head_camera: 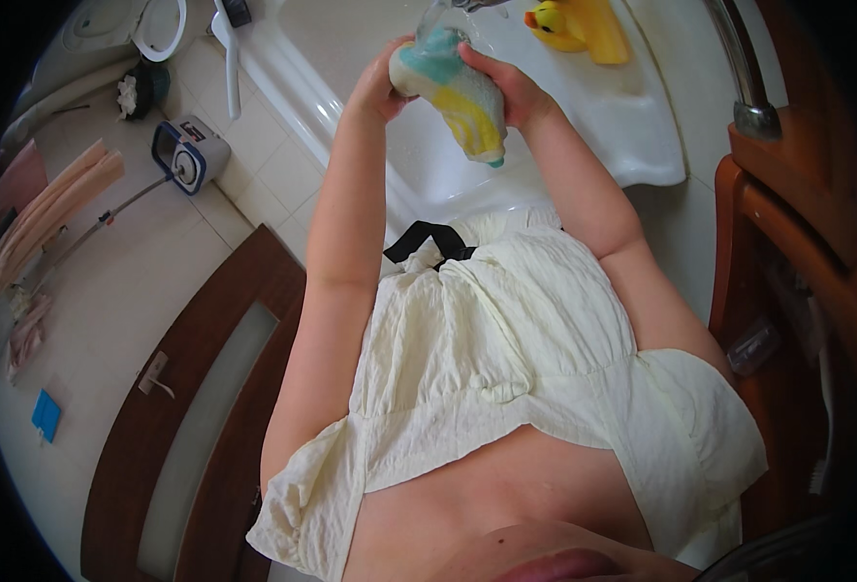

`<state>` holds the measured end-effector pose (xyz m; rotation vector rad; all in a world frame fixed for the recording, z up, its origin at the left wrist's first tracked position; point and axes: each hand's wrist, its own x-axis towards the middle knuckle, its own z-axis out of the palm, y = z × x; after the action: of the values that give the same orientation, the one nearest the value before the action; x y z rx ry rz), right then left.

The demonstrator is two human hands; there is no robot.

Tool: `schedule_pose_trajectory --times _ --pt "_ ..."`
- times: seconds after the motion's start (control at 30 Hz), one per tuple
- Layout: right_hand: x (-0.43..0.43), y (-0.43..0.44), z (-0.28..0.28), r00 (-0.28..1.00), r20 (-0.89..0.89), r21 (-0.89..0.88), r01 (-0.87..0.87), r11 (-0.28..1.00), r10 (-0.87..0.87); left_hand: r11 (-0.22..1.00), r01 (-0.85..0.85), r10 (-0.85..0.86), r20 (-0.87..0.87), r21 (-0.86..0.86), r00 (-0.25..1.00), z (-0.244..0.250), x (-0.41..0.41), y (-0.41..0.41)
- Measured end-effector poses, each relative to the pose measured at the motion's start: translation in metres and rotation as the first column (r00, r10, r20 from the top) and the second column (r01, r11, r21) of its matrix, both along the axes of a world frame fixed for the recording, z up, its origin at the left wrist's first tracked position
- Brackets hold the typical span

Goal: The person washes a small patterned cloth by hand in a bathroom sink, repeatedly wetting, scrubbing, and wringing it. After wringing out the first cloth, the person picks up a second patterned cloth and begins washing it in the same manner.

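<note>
A bunched, wet cloth [457, 91] in white, yellow and teal is held over the white ceramic washbasin [443, 174]. My left hand [385, 86] grips its left end, with the fingers partly hidden behind the fabric. My right hand [512, 84] holds the other side, its thumb lying on top. Clear water [432, 18] runs down onto the teal part from the metal faucet [476, 4], which the top edge of the picture cuts off. The cloth's lower end hangs below my hands, inside the bowl.
A yellow rubber duck [556, 25] sits on the basin's right ledge, against a yellow object [607, 33]. Left on the tiled floor are a mop bucket [192, 156] and a toilet [159, 25]. A dark wooden door [181, 436] stands lower left. Brown wooden shelving [734, 218] borders the right.
</note>
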<state>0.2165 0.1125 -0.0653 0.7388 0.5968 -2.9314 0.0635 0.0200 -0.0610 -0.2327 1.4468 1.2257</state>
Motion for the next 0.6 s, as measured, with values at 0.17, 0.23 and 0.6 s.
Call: schedule_pose_trajectory --times 0.17,0.23,0.6 --pt "0.014 0.021 -0.014 0.976 -0.081 0.091 -0.193 0.977 0.200 0.994 0.073 -0.068 -0.067 0.079 0.995 -0.051 -0.009 -0.005" --pt "0.017 0.022 -0.011 0.979 -0.083 0.128 -0.177 0.976 0.188 0.996 0.071 -0.064 -0.121 0.051 0.991 -0.047 -0.011 -0.004" --pt "0.017 0.022 0.000 0.967 -0.066 0.263 -0.223 0.939 0.248 0.987 0.159 -0.156 -0.178 0.002 0.971 -0.050 0.001 -0.002"
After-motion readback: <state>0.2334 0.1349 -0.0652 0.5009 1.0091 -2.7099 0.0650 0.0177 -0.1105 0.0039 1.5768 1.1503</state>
